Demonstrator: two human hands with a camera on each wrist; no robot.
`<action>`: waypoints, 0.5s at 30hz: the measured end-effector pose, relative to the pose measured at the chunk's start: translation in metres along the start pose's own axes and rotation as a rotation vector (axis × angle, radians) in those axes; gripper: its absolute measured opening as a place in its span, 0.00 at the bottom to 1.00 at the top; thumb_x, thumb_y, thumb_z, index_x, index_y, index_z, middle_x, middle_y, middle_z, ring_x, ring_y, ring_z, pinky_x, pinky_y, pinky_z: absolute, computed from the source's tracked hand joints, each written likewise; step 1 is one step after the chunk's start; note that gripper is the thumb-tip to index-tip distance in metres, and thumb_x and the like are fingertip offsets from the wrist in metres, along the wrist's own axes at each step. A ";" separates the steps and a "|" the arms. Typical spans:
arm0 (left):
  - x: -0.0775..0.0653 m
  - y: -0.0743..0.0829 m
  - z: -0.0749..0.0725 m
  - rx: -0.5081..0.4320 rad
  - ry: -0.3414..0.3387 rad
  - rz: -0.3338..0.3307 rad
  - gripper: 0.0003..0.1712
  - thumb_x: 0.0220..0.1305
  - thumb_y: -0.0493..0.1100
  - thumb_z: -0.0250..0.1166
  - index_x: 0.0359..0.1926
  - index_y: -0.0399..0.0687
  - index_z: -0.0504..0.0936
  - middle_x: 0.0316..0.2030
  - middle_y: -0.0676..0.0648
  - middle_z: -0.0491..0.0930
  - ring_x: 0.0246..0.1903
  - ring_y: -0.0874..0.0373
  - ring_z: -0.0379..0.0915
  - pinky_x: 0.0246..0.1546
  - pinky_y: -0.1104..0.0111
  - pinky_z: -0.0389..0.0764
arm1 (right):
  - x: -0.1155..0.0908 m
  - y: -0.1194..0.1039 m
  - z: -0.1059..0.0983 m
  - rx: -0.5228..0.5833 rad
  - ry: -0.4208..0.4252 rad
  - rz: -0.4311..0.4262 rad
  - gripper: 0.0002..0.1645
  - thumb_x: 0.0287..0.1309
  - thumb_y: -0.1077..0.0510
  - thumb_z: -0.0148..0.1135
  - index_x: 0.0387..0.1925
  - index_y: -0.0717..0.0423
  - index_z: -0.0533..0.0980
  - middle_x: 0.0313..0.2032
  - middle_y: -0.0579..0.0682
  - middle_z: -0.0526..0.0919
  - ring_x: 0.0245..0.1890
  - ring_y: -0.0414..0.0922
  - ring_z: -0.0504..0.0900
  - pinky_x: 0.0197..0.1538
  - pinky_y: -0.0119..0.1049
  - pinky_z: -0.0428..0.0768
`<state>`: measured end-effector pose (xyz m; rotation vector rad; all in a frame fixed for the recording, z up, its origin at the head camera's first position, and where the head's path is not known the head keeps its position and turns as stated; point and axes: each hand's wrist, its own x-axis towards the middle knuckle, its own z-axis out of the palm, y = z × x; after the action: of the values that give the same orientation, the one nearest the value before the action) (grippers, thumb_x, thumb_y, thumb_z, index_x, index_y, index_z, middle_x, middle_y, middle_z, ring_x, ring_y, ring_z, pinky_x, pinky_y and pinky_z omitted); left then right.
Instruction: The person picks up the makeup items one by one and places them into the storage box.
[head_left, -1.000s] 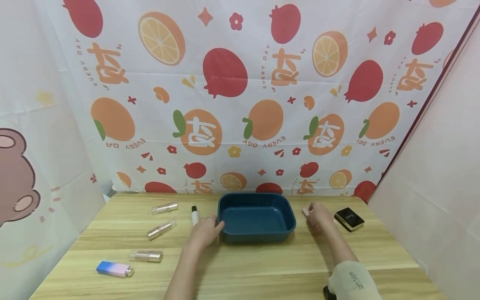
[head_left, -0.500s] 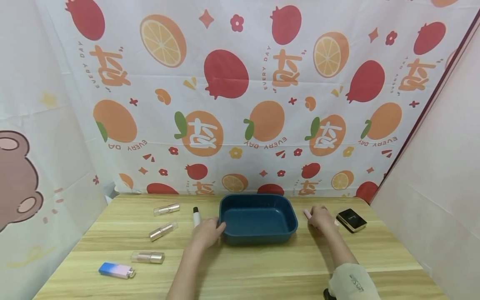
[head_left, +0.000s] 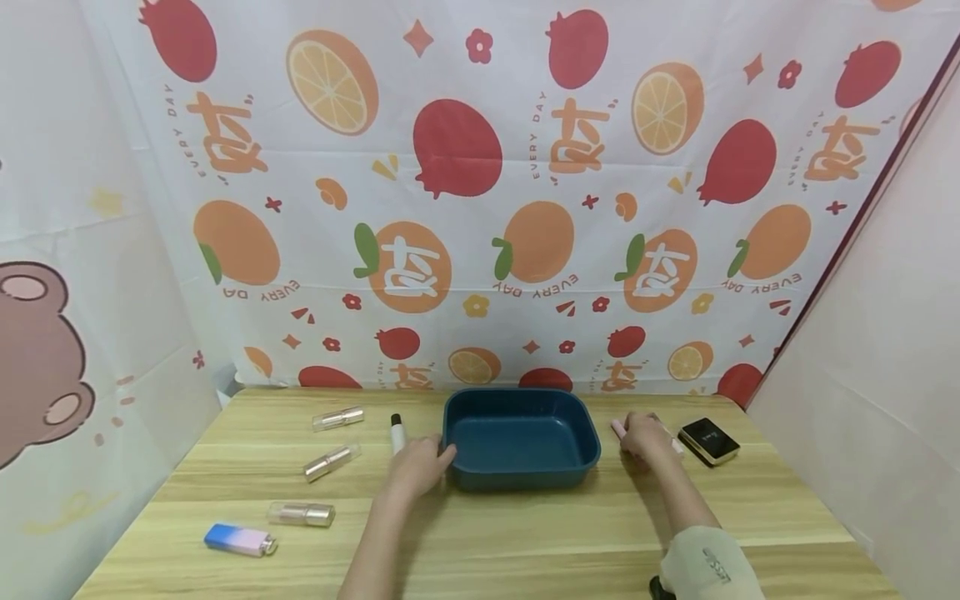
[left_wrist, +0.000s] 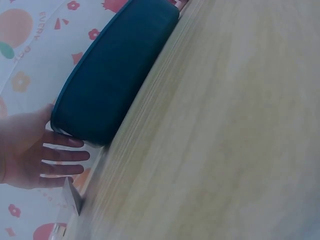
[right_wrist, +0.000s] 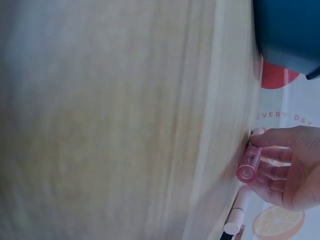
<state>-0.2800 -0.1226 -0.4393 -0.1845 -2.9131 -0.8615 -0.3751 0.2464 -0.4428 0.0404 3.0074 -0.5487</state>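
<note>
A dark blue rectangular tub [head_left: 517, 481] stands at the back middle of the table. My left hand [head_left: 418, 467] is at its left wall, thumb over the rim; the left wrist view shows the fingers [left_wrist: 65, 155] straight and spread. To the right of the tub, my right hand [head_left: 647, 437] pinches a pink lip gloss tube [right_wrist: 248, 165] between thumb and fingers, low at the tabletop. In the head view only the tube's pink end [head_left: 618, 429] shows. Just beyond that hand lies a pale pink tube [right_wrist: 237, 212], partly covered by it in the head view.
A black, gold-edged compact [head_left: 709, 441] lies at the right. A white tube with a black cap [head_left: 397, 429] is partly behind the left hand. Farther left are three clear-and-gold lipstick tubes [head_left: 302, 514] and a blue-and-pink one [head_left: 240, 539]. A fruit-print cloth [head_left: 480, 250] hangs behind.
The head view has shifted slightly left. The right hand has tightened over the pink lip gloss tube, and more of the pale tube beyond it shows. The left hand has stayed at the tub.
</note>
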 end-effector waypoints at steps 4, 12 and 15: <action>0.001 0.001 0.000 0.000 0.010 0.012 0.25 0.65 0.47 0.54 0.50 0.28 0.74 0.44 0.32 0.76 0.47 0.37 0.71 0.47 0.50 0.70 | 0.000 -0.001 -0.003 -0.050 0.006 -0.012 0.12 0.45 0.64 0.64 0.33 0.61 0.72 0.22 0.54 0.71 0.20 0.50 0.72 0.23 0.40 0.71; -0.001 0.000 -0.001 -0.015 0.002 0.016 0.25 0.65 0.46 0.54 0.51 0.27 0.73 0.46 0.31 0.75 0.49 0.37 0.70 0.49 0.50 0.69 | 0.000 -0.002 -0.002 0.001 -0.016 0.019 0.16 0.47 0.64 0.63 0.40 0.61 0.73 0.26 0.58 0.72 0.16 0.48 0.74 0.19 0.36 0.72; -0.001 0.000 -0.001 -0.022 -0.005 0.014 0.25 0.65 0.46 0.54 0.51 0.26 0.73 0.46 0.30 0.75 0.49 0.37 0.69 0.49 0.50 0.69 | 0.000 -0.003 -0.004 0.010 -0.014 0.029 0.17 0.46 0.64 0.63 0.41 0.59 0.73 0.30 0.60 0.71 0.20 0.49 0.73 0.20 0.36 0.72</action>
<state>-0.2792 -0.1235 -0.4390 -0.2087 -2.9046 -0.8931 -0.3753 0.2447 -0.4382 0.0808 2.9853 -0.5585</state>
